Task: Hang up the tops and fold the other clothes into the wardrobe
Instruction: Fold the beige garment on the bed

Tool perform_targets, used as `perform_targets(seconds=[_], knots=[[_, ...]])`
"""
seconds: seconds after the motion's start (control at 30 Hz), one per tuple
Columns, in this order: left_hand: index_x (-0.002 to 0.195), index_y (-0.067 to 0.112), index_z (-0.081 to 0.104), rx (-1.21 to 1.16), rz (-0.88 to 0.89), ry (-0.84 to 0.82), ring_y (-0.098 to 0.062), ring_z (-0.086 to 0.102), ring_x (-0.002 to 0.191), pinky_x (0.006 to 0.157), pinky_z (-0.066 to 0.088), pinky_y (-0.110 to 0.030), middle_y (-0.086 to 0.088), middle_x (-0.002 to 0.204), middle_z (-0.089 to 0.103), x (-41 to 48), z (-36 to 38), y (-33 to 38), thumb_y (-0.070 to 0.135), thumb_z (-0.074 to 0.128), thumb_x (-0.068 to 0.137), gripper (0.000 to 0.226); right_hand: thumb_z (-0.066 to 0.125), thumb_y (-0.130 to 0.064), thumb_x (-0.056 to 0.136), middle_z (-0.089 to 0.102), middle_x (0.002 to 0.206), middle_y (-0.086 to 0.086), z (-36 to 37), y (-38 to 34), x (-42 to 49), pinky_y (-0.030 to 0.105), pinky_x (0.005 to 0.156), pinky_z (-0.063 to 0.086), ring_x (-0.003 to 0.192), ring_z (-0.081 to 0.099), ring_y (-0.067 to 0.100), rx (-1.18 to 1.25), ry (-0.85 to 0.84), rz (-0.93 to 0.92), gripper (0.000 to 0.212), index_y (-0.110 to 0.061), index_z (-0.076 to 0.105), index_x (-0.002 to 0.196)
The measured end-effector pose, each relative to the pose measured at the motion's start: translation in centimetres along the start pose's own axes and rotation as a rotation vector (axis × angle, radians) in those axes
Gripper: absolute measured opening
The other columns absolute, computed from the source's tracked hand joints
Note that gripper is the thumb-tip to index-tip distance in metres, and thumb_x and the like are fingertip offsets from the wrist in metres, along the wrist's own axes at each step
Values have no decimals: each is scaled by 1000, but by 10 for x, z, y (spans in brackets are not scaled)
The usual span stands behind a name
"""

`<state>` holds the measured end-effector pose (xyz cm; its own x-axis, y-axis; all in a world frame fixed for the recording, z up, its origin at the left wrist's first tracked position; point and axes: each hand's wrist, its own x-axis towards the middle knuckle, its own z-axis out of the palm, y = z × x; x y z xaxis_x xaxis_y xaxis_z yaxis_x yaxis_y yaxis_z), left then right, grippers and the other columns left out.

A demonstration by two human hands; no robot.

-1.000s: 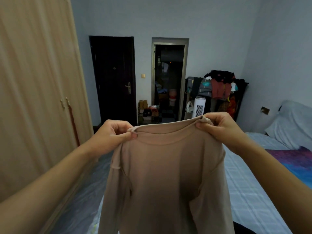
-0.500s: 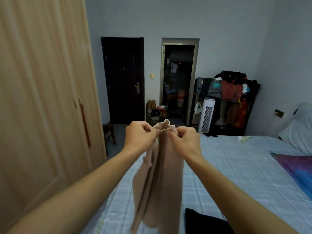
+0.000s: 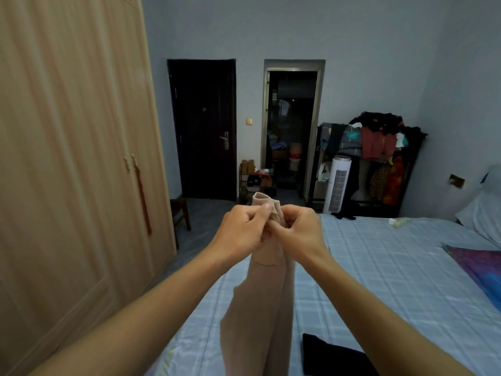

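Fingers first: left hand (image 3: pixel 244 229) is curled, thumb and forefinger pinching the collar end of the beige long-sleeved knit top (image 3: pixel 260 299); right hand (image 3: pixel 298 229) is curled the same way, fingers pressed onto the same bunch of cloth. The two hands are touching, knuckles facing each other, w/ a small loop of neckline poking up just above them. No spread fingers on either side; how many layers each pinch traps, can't tell.

Why held so: prob. the shoulders are brought together so the top doubles lengthwise, both halves hanging straight down as one narrow strip. Gravity pulls it smooth, and one hand could take over the whole grip if the other needs to let go.

Outward: both forearms reach fwd, top dangling between them above the pale blue checked bedspread (image 3: pixel 379 280), its lower end out of frame. A black garment (image 3: pixel 330 356) lies on the bed just beside the hanging cloth. The light wood wardrobe (image 3: pixel 67 158) stands to the left, doors closed, so it isn't hung yet.
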<state>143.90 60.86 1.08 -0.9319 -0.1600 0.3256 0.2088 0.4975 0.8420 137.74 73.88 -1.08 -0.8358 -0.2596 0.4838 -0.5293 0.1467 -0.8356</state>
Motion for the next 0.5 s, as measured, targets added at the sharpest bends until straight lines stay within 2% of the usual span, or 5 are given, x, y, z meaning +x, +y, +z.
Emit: perform_targets(seconds=[0.07,0.17,0.3,0.33,0.5], knots=[[82,21,76,98,78,36,-20,69,75,67,60,-44,-3,77,73,-2,-5,-6,35,52,100,33,69,-19,88,71,71,9,-5,0,3,43,63,57,70,69,25,-21,6,13,13,-13,73,76],[84,29,74,213,188,251,-3,65,74,67,52,-24,12,76,70,1,-24,-12,25,73,85,4,63,-11,91,71,80,15,-16,-2,3,49,71,57,84,68,34,-10,-66,-7,13,-12,74,84],[133,29,54,297,111,71,-3,53,114,94,45,-23,13,121,59,9,-43,-13,36,92,64,79,62,-10,94,69,87,18,-31,-15,0,41,68,53,78,66,25,60,-179,-67,17,-20,75,89],[134,29,52,254,91,3,-3,55,115,95,47,-25,13,123,60,9,-42,-9,34,94,62,83,62,-10,95,69,89,18,-34,-18,-1,39,70,53,79,65,23,81,-203,-81,17,-19,75,92],[85,18,77,43,158,-29,-15,70,78,68,59,-36,-2,81,73,14,-37,5,13,88,72,18,63,-14,96,68,87,18,-44,-25,-2,40,69,51,78,63,28,98,-234,-168,13,-19,75,98]])
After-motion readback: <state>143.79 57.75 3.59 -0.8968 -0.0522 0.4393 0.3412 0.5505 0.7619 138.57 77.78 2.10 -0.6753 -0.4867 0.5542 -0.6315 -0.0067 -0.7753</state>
